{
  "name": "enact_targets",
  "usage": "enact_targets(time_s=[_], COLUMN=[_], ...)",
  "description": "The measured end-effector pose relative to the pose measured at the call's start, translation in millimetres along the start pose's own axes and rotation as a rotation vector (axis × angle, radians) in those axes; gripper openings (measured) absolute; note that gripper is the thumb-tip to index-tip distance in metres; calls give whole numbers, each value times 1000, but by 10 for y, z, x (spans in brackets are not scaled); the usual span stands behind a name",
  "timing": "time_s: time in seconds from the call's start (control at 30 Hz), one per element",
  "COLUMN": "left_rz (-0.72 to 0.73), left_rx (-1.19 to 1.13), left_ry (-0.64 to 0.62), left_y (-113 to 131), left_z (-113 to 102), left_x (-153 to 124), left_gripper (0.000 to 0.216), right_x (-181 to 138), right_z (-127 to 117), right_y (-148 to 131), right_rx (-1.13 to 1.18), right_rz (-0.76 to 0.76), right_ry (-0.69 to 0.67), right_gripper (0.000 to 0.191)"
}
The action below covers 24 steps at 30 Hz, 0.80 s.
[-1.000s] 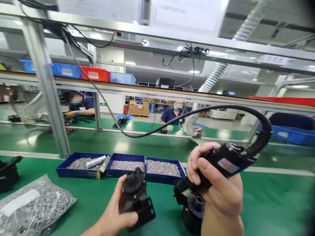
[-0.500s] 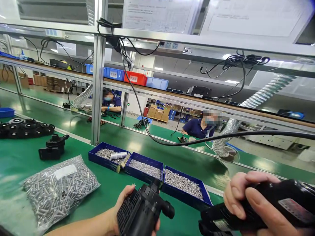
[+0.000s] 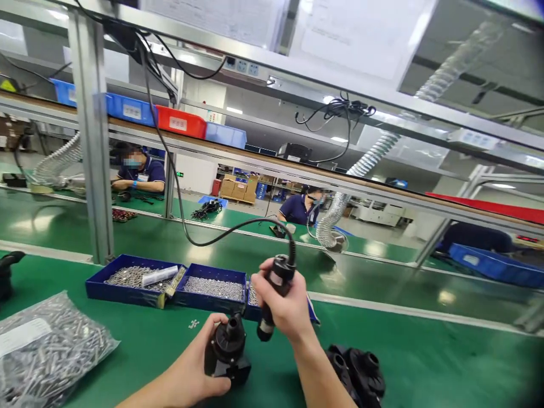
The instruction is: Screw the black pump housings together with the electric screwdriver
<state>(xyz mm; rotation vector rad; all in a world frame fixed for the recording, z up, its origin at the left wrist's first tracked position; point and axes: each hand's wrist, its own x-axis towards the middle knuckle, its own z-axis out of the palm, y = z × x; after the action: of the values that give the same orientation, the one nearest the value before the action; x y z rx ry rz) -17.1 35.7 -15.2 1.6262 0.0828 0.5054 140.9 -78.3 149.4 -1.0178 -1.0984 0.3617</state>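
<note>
Biggest risk I can see here is the driver slipping off the screw head: the right hand is wrapped tight around the black electric screwdriver, holding it nearly upright with the tip coming down just beside the top of the black pump housing, and the bit end is hidden behind the fingers, so I can't tell if it's actually seated. If it's off-centre, it could skate and chew up the plastic. The cord loops up to the overhead rail and tugs sideways on the tool, which wouldn't help. The left hand is curled around the housing from the left, pinning it on the green mat near the front edge of the bench, but only that one-handed grip steadies it, so the part could twist under torque. There's also a loose screw or two on the mat just beside it, easy to knock away. The housing itself is matte black moulded plastic, squarish base with a round body and a short spout on top, standing upright. Behind it sit blue screw trays, a bag of screws off to the left, and more black housings to the right.
</note>
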Motion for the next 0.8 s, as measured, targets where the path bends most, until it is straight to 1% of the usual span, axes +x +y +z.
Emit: enact_targets(time_s=[0.1, 0.17, 0.23, 0.37, 0.57, 0.7, 0.8], left_rz=[-12, -17, -21, -18, -5, -23, -9], left_rx=[35, 45, 50, 45, 26, 24, 6], left_ry=[-69, -113, -145, -162, -179, -184, -181], left_y=[-8, 12, 39, 90, 165, 190, 186], left_z=[-167, -250, -289, -278, -260, -258, -252], left_x=[27, 38, 43, 55, 74, 74, 76], left_gripper=[88, 91, 92, 87, 78, 78, 78], right_x=[51, 63, 65, 46, 21, 49, 60], right_z=[49, 44, 33, 48, 58, 23, 21], right_y=[168, 205, 213, 228, 263, 283, 324], right_rx=[49, 89, 136, 195, 180, 166, 158], right_rz=[32, 38, 34, 24, -3, -33, -42], right_ry=[-34, -44, -44, -41, -39, -14, -8], right_gripper=[38, 40, 41, 36, 31, 28, 27])
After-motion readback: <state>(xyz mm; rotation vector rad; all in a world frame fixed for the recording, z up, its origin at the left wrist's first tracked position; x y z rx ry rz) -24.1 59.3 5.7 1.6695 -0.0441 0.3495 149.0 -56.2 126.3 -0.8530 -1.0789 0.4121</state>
